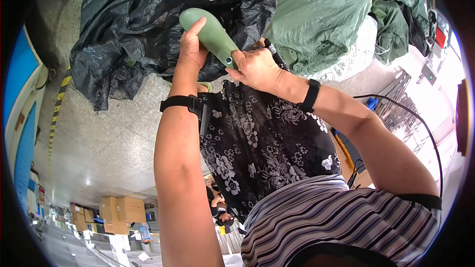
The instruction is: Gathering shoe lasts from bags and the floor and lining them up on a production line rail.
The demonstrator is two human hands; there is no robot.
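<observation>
A smooth green shoe last [213, 32] lies across my two hands, its rounded toe pointing up and to the left. A small metal-rimmed hole shows in its near end. My left hand [190, 52] is closed round its left side, thumb laid along the upper surface and the other fingers hidden beneath. At the near end my right hand [259, 70] is closed against the last, with thumb and fingers pressed to it. Part of the right hand's grip is out of sight. Below both hands is a black floral garment [257, 138] over my lap.
A large black woven plastic sack [143, 24] lies ahead on the floor. To its right stands a green sack [324, 15], with a white sack [358, 52] under it. A black cable [420, 118] curves at the right. Cardboard boxes [129, 209] show at the lower left.
</observation>
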